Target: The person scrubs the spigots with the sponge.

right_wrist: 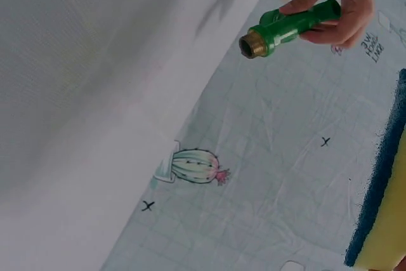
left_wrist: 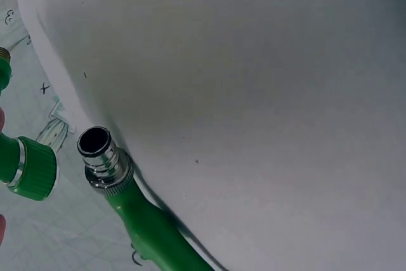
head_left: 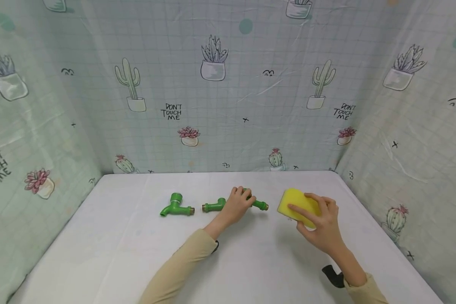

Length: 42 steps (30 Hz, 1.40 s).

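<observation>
In the head view my left hand (head_left: 233, 206) grips a green tap (head_left: 260, 205) above the table, its brass-threaded end pointing right. The right wrist view shows that same tap (right_wrist: 285, 32) between the thumb and fingers. My right hand (head_left: 324, 226) holds a yellow sponge (head_left: 295, 202), fingers spread over its side. A dark blue scouring layer (right_wrist: 379, 185) covers one face of the sponge in the right wrist view. Beside the left hand lies a second green tap (head_left: 214, 206), partly hidden by that hand. In the left wrist view a tap (left_wrist: 149, 226) has a silver nozzle.
Farther left on the white table (head_left: 110, 236) another green tap (head_left: 176, 206) lies with its spout to the left. A patterned cloth (head_left: 247, 97) with cactus drawings hangs behind the table and along both sides. A black strap (head_left: 332, 276) hangs at the right wrist.
</observation>
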Tool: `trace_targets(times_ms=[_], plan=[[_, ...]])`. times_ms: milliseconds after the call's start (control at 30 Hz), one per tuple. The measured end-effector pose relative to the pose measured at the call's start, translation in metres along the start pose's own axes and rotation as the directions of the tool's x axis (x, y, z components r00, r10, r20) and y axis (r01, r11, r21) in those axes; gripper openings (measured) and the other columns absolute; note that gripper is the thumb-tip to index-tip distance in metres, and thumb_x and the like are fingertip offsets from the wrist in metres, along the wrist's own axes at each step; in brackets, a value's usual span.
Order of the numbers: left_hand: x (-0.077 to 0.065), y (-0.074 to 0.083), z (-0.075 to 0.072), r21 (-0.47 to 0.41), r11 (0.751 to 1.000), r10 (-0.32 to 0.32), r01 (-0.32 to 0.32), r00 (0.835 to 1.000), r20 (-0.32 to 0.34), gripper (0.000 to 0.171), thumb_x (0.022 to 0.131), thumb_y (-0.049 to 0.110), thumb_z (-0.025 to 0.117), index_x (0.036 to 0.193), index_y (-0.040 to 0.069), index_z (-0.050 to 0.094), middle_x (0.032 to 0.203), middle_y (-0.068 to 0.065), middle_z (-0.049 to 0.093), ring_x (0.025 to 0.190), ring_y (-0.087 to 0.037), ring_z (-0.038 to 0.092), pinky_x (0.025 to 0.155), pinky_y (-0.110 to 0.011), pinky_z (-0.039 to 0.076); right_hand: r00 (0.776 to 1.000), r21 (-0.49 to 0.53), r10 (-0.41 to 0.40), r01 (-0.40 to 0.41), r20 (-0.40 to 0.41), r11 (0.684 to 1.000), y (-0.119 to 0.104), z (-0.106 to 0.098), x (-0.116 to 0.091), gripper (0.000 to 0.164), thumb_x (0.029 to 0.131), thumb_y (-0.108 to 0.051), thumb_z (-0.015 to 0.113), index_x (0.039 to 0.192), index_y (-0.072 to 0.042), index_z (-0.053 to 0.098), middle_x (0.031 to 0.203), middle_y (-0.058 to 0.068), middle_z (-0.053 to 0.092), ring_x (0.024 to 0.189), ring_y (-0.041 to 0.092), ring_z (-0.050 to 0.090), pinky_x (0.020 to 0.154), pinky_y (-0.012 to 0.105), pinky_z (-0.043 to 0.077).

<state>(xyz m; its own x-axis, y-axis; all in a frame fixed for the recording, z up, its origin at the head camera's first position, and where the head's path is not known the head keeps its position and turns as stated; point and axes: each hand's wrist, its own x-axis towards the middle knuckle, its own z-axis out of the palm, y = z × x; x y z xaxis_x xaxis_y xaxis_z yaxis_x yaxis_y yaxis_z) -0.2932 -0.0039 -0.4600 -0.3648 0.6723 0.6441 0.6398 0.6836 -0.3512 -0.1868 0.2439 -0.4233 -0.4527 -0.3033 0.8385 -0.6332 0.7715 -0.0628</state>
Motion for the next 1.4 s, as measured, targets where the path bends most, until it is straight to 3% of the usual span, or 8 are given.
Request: trace_targets(times_ms=[100, 367, 567, 767, 933, 1033, 1300, 1400], plan=[[0.002, 0.004, 0.006, 0.031, 1.000, 0.004, -0.006, 0.999, 0.053, 0.006, 0.083, 0.018, 0.060, 0.088, 0.020, 0.059, 0.090, 0.001, 0.053, 0.076, -0.016, 0.047, 0.069, -0.029, 0.041, 1.000, 0.002, 0.010, -0.010, 0.012, 1.000, 0.001, -0.001, -0.001, 0.034, 0.080, -0.034, 0.043, 0.102, -0.026, 0.067, 0.115, 0.021, 0.047, 0.096, 0.040, 0.030, 0.070, 0.051, 0.020], [0.008, 0.011, 0.013, 0.139, 0.988, 0.044, -0.062, 0.991, 0.125, 0.010, 0.088, 0.016, 0.050, 0.089, 0.023, 0.057, 0.087, 0.003, 0.053, 0.073, -0.014, 0.046, 0.066, -0.028, 0.036, 1.000, 0.010, 0.021, -0.021, 0.019, 1.000, 0.003, -0.001, 0.001, 0.033, 0.076, -0.030, 0.047, 0.101, -0.023, 0.067, 0.115, 0.021, 0.047, 0.096, 0.040, 0.030, 0.071, 0.052, 0.019], [0.007, 0.011, 0.014, 0.193, 0.976, 0.052, -0.102, 0.968, 0.244, 0.009, 0.090, 0.019, 0.047, 0.095, 0.025, 0.052, 0.092, 0.003, 0.053, 0.078, -0.014, 0.050, 0.070, -0.029, 0.041, 0.999, 0.014, 0.020, -0.020, 0.026, 1.000, 0.004, 0.000, 0.002, 0.032, 0.076, -0.029, 0.047, 0.101, -0.024, 0.067, 0.115, 0.021, 0.048, 0.096, 0.040, 0.030, 0.071, 0.051, 0.020], [0.004, 0.011, 0.010, 0.233, 0.954, 0.088, -0.186, 0.922, 0.376, 0.014, 0.093, 0.020, 0.045, 0.104, 0.026, 0.051, 0.100, 0.003, 0.053, 0.083, -0.015, 0.057, 0.076, -0.034, 0.045, 0.999, 0.006, 0.030, -0.030, 0.044, 1.000, 0.004, 0.000, 0.002, 0.033, 0.075, -0.027, 0.048, 0.102, -0.024, 0.067, 0.115, 0.020, 0.047, 0.097, 0.039, 0.030, 0.072, 0.052, 0.021], [0.003, 0.013, 0.006, 0.178, 0.962, 0.101, -0.207, 0.876, 0.471, 0.020, 0.091, 0.020, 0.047, 0.106, 0.021, 0.060, 0.106, 0.003, 0.054, 0.081, -0.019, 0.060, 0.077, -0.038, 0.047, 0.998, 0.005, 0.035, -0.036, 0.053, 0.999, 0.003, -0.001, 0.003, 0.033, 0.075, -0.028, 0.048, 0.102, -0.024, 0.067, 0.116, 0.020, 0.047, 0.098, 0.039, 0.030, 0.073, 0.052, 0.021], [0.002, 0.015, 0.006, 0.177, 0.959, 0.108, -0.223, 0.860, 0.499, 0.021, 0.091, 0.017, 0.047, 0.107, 0.021, 0.060, 0.108, 0.003, 0.053, 0.083, -0.019, 0.060, 0.077, -0.037, 0.047, 0.998, 0.009, 0.030, -0.031, 0.051, 0.999, 0.002, 0.000, 0.004, 0.033, 0.075, -0.029, 0.048, 0.102, -0.024, 0.067, 0.116, 0.021, 0.047, 0.097, 0.040, 0.031, 0.073, 0.052, 0.021], [-0.001, 0.017, 0.009, 0.204, 0.956, 0.093, -0.213, 0.875, 0.475, 0.025, 0.090, 0.015, 0.048, 0.112, 0.022, 0.058, 0.114, 0.003, 0.052, 0.090, -0.018, 0.059, 0.078, -0.035, 0.046, 0.995, 0.006, 0.033, -0.034, 0.090, 0.999, 0.006, 0.008, 0.000, 0.033, 0.072, -0.025, 0.054, 0.103, -0.025, 0.065, 0.116, 0.019, 0.047, 0.098, 0.039, 0.031, 0.074, 0.052, 0.022], [0.000, 0.017, 0.010, 0.179, 0.965, 0.083, -0.192, 0.871, 0.485, 0.026, 0.091, 0.014, 0.047, 0.113, 0.022, 0.057, 0.115, 0.003, 0.051, 0.094, -0.019, 0.058, 0.083, -0.039, 0.045, 0.992, -0.002, 0.043, -0.043, 0.122, 0.999, 0.008, 0.012, -0.003, 0.038, 0.067, -0.018, 0.060, 0.104, -0.026, 0.065, 0.117, 0.018, 0.047, 0.098, 0.037, 0.032, 0.073, 0.050, 0.023]])
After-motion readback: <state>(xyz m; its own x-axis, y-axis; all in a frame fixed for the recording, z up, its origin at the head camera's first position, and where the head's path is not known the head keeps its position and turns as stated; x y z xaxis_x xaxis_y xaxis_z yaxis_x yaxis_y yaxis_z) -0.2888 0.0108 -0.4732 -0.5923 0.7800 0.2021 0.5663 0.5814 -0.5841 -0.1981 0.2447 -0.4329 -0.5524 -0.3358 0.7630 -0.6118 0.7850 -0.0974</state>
